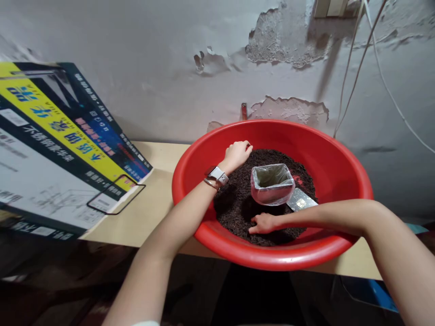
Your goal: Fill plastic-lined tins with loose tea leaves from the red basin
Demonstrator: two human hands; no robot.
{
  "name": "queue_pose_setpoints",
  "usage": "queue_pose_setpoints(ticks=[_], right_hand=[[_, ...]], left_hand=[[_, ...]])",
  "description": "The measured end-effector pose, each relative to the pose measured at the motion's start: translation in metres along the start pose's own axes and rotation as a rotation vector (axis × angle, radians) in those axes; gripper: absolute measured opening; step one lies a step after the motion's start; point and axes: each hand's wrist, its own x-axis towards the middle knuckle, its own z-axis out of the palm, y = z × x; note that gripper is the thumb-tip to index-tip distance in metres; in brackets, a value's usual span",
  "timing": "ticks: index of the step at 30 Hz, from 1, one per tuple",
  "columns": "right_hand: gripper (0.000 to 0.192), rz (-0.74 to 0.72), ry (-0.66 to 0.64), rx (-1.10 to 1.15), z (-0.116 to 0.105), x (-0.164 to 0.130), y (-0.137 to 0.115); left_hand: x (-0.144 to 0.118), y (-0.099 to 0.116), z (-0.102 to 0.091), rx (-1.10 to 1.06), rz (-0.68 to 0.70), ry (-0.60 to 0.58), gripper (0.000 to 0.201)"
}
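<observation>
Two hands in red basin (340, 156) of dark soil (234, 199): left hand (237, 155) clenched at eleven o'clock, right hand (263, 223) grasping soil (six o'clock). Small bag-lined pot (272, 183) centred. Chinese lettering on box (57, 145) at nine o'clock, unreadable.

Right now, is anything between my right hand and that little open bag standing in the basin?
Nothing visible. The right hand rests on the dark loose material just in front of the open bag, with only bare material between them.

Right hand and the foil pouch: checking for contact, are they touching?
Apart. The head view shows dark tea leaves between the right hand and the foil pouch.
</observation>
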Motion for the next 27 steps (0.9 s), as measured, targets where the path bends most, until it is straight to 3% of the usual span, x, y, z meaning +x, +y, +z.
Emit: queue_pose_setpoints(ticks=[4,9,12,16,22,27], right_hand=[[0.057,-0.066,-0.063,-0.097,-0.032,-0.011,-0.026],[0.049,-0.179,0.162,-0.073,-0.089,-0.045,-0.046],[0.040,-0.221,0.349,-0.036,-0.124,-0.067,-0.037],[0.034,-0.106,0.506,-0.068,-0.159,-0.080,-0.010],[0.031,0.028,0.432,-0.196,-0.171,-0.065,0.022],[0.046,0.095,0.381,-0.350,-0.164,-0.068,0.020]], left_hand=[[0.000,-0.001,-0.012,-0.080,0.015,0.140,0.034],[0.001,-0.006,-0.017,-0.193,0.001,0.180,0.031],[0.002,-0.007,-0.016,-0.237,0.003,0.172,0.031],[0.003,-0.003,-0.012,-0.251,0.057,0.114,0.030],[0.003,0.003,0.002,-0.253,0.189,-0.039,0.033],[0.003,0.002,0.020,-0.228,0.246,-0.248,0.038]])
